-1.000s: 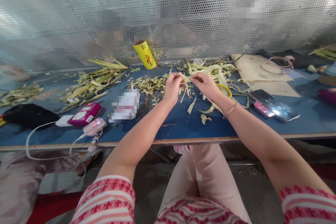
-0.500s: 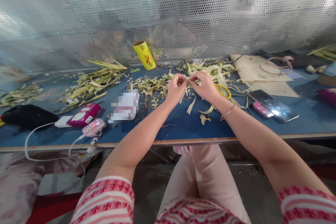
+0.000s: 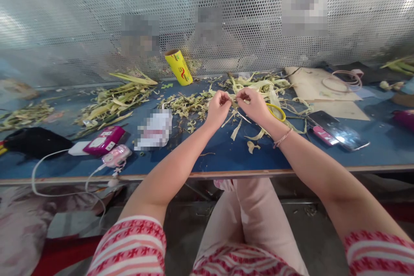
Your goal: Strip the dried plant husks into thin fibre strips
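Hands, 2, left hand and right hand, pinch 1 husk strip.

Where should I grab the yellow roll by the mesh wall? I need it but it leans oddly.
Grip the yellow roll around its middle, coming from the near side. It leans with its open end up and left, so the round side wall faces you.

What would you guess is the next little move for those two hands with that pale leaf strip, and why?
Probably drawing the hands apart to split the strip. The left hand and right hand pinch one pale leaf strip between them above the blue table, and torn strips already lie underneath.
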`<state>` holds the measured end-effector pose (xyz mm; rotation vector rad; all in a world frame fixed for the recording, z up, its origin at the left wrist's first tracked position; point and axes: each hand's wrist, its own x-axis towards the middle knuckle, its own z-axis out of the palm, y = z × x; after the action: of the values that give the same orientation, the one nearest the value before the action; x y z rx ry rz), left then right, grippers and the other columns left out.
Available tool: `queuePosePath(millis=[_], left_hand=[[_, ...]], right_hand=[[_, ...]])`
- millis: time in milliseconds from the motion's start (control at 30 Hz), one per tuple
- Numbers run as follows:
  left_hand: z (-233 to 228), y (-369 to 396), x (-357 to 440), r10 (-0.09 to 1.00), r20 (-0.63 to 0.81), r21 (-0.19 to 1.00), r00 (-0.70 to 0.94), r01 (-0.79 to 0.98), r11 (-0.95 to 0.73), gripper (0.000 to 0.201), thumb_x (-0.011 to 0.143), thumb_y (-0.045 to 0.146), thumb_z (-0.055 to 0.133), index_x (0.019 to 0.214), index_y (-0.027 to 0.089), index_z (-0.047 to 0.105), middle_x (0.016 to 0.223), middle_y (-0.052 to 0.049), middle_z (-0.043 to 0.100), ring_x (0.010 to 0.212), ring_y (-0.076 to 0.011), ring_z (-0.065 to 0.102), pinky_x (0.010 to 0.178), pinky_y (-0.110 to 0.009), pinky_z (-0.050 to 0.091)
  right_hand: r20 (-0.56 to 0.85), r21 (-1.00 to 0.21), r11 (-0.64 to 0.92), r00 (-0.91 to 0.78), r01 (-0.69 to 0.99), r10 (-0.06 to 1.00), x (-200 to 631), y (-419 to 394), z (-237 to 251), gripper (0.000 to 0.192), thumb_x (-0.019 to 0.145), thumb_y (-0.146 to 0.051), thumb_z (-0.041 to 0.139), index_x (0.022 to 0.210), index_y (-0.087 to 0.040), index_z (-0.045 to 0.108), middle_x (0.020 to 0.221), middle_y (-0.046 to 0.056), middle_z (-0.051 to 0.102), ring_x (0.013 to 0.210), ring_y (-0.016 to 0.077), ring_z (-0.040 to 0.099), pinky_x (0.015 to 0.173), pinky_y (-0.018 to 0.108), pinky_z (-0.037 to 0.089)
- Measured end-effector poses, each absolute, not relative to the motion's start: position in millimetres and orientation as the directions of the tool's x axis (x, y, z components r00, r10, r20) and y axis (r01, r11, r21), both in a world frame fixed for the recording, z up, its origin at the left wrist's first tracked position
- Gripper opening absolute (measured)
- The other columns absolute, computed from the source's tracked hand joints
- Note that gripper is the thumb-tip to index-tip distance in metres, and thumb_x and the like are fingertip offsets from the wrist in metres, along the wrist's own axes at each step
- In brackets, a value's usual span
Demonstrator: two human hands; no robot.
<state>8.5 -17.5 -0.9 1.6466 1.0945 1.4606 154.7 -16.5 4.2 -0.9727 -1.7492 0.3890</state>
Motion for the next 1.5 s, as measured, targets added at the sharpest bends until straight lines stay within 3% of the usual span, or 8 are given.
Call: queuePosePath(millis=[167,500,767,900,1167,1500], left_hand=[[-0.5,-17.7,9.8,0.91,0.415,0.904,0.015,0.104,-0.414,0.013,0.079,0.009,0.057,0.076,0.019,0.049,0.07,0.004,0.052,0.064,-0.0086,0.049,0.065,-0.022,0.042],[3.4,-19.9,12.1,0.982,0.191,0.954,0.002,-0.236,-0.185,0.014,0.081,0.008,0.056,0.076,0.019,0.048,0.068,0.006,0.05,0.06,-0.006,0.053,0.061,-0.019,0.048],[2.3,-19.4,12.1,0.97,0.245,0.952,-0.015,-0.186,-0.243,0.015,0.083,0.007,0.055,0.076,0.019,0.047,0.072,0.006,0.051,0.057,-0.0051,0.053,0.061,-0.02,0.05],[1.0,-18.2,11.9,0.961,0.275,0.947,-0.003,-0.174,-0.271,0.017,0.084,0.007,0.055,0.075,0.019,0.046,0.07,0.006,0.051,0.058,-0.0054,0.053,0.06,-0.02,0.05],[4.2,-20.3,13.8,0.981,0.193,0.946,0.021,-0.268,-0.181,0.016,0.085,0.01,0.055,0.075,0.019,0.045,0.065,0.006,0.05,0.056,-0.0065,0.054,0.06,-0.02,0.048],[6.6,-22.3,12.9,0.988,0.149,0.952,0.046,-0.276,-0.131,0.015,0.078,0.008,0.051,0.072,0.019,0.043,0.066,0.005,0.045,0.057,-0.0067,0.047,0.059,-0.02,0.044]], right_hand=[[0.585,-0.705,0.602,-0.173,0.375,0.792,153.8,-17.0,4.0,0.006,0.074,-0.018,0.052,0.079,-0.02,0.056,0.078,0.003,0.063,0.075,0.0174,0.059,0.076,0.034,0.049],[0.55,-0.692,0.593,-0.231,0.412,0.803,156.0,-16.4,0.5,0.014,0.078,-0.019,0.054,0.091,-0.02,0.058,0.067,-0.003,0.056,0.066,0.0152,0.055,0.072,0.032,0.045],[0.612,-0.636,0.642,-0.226,0.428,0.758,153.9,-19.6,2.0,0.013,0.078,-0.032,0.061,0.08,-0.02,0.056,0.079,0.003,0.061,0.07,0.0162,0.055,0.07,0.032,0.047],[0.634,-0.587,0.643,-0.215,0.491,0.743,152.4,-20.4,1.3,0.008,0.075,-0.027,0.061,0.077,-0.021,0.056,0.078,0.004,0.063,0.074,0.0179,0.057,0.073,0.034,0.049],[0.529,-0.688,0.553,-0.197,0.469,0.825,155.5,-17.5,3.3,0.014,0.073,-0.019,0.052,0.082,-0.018,0.063,0.077,0.004,0.066,0.07,0.0183,0.059,0.072,0.034,0.048],[0.515,-0.722,0.506,-0.123,0.472,0.848,157.0,-13.7,2.0,0.013,0.068,-0.016,0.051,0.076,-0.02,0.06,0.073,0.002,0.063,0.067,0.0172,0.058,0.068,0.032,0.045]])
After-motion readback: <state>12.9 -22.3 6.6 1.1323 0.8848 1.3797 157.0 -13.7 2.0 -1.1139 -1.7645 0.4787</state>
